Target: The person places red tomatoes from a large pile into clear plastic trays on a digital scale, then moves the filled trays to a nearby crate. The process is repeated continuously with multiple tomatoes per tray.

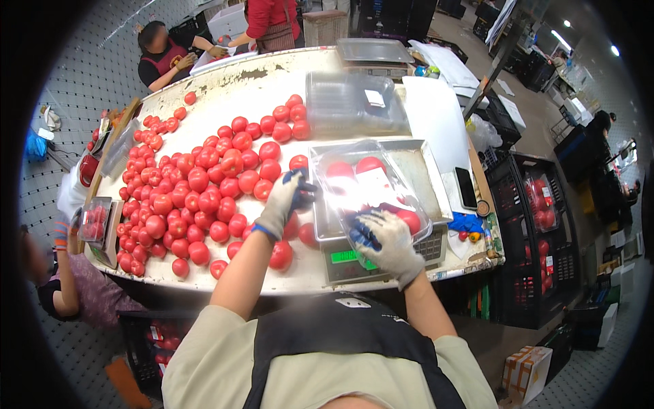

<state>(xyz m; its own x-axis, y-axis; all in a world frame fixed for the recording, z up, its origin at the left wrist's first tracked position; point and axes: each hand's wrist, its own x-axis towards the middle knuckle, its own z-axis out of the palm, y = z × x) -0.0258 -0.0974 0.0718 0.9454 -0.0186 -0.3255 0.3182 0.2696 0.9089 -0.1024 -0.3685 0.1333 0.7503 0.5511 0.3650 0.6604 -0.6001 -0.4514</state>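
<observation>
A clear plastic clamshell box point(372, 189) of red tomatoes, with a white label on its lid, lies tilted over a metal tray point(409, 153) on a digital weighing scale point(340, 273) with a lit green display. My right hand point(386, 243), in a white glove with blue fingers, rests on the near side of the box; whether it grips the box is unclear. My left hand point(291, 197), gloved alike, hovers by the tray's left edge with its fingers apart and nothing held. Loose tomatoes point(199, 179) spread across the table to its left.
Stacked clear containers point(347, 102) lie behind the scale. A phone point(465, 188) and a blue item point(465, 223) are at the right. Black crates point(536, 301) holding packed tomatoes stand beyond the table's right edge. Co-workers point(166, 56) are at the far side and left, one near another scale point(108, 250).
</observation>
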